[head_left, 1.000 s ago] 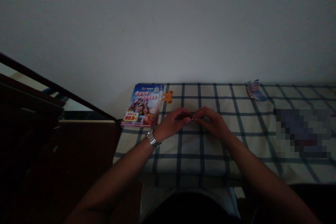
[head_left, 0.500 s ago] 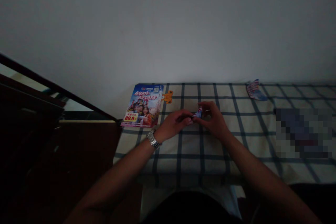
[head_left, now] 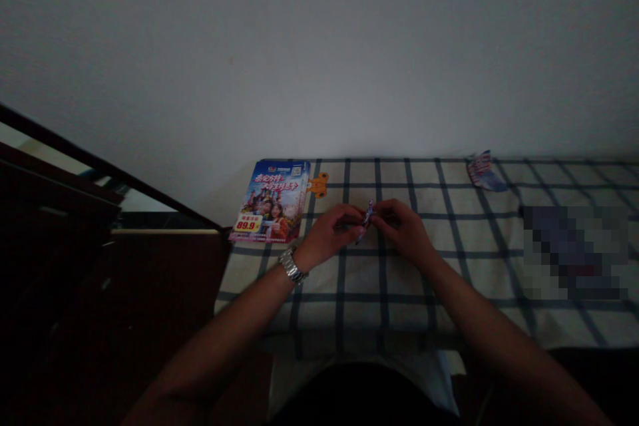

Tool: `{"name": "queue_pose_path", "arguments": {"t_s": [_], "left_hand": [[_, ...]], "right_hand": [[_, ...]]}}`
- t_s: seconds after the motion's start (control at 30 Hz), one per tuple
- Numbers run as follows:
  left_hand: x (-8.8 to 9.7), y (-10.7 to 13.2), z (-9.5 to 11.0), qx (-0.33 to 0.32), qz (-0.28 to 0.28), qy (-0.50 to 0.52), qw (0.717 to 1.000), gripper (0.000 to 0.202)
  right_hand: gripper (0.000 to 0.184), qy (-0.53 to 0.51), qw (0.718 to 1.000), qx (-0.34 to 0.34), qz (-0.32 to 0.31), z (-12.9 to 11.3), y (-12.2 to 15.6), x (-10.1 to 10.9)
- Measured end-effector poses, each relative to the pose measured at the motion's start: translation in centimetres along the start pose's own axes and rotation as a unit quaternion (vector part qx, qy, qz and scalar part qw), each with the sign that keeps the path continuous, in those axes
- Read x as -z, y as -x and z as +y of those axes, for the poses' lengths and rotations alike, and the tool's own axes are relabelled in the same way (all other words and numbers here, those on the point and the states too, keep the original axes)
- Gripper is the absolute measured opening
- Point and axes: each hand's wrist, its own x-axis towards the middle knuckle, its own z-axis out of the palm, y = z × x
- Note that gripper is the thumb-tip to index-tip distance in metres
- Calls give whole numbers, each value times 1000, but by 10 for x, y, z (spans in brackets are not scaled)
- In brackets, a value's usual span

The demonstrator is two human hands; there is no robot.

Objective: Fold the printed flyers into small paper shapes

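Note:
Between my hands, above the checked tablecloth [head_left: 359, 286], is a small folded piece of printed paper [head_left: 368, 213], seen nearly edge-on. My left hand [head_left: 330, 233], with a metal watch [head_left: 291, 265] on its wrist, pinches it from the left with thumb and fingers. From the right, the fingertips of my right hand [head_left: 403, 225] close on its upper part. The folds themselves are too small and dark to make out.
To the left lies a stack of printed flyers [head_left: 272, 203], an orange bear-shaped piece [head_left: 318, 185] beside it. A folded printed paper [head_left: 485, 172] stands near the wall [head_left: 319, 53]. A blurred-out item [head_left: 574, 253] lies at the right. A dark rail [head_left: 110, 170] slants at far left.
The folded paper has turned from showing a blue-white face to nearly edge-on and shifted slightly left. My right hand has moved a little left and its fingers have drawn closer around the paper.

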Motion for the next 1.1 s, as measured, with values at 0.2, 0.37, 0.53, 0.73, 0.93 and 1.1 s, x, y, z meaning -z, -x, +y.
{"name": "queue_pose_path", "arguments": {"t_s": [0.2,0.37,0.53,0.73,0.93,1.1], "left_hand": [[0,0,-5,30,0,15,999,44],[1,-1,-6,42,10,-1,999,57],[0,-1,-8,45,27,16,999,50],[1,-1,-9,30,37,-23,999,42],[1,0,-5,24,34,-46,998,42],[2,0,-7,27,38,-56,997,44]], "right_hand": [[25,-19,999,4,-35,-3,1,-2],[29,-37,997,4,-61,-1,3,-2],[34,-66,994,14,-87,-2,3,-3],[40,-64,992,10,-108,0,4,-4],[39,-85,991,-7,-105,4,5,-6],[39,-112,988,-26,-105,4,4,-6]]}}
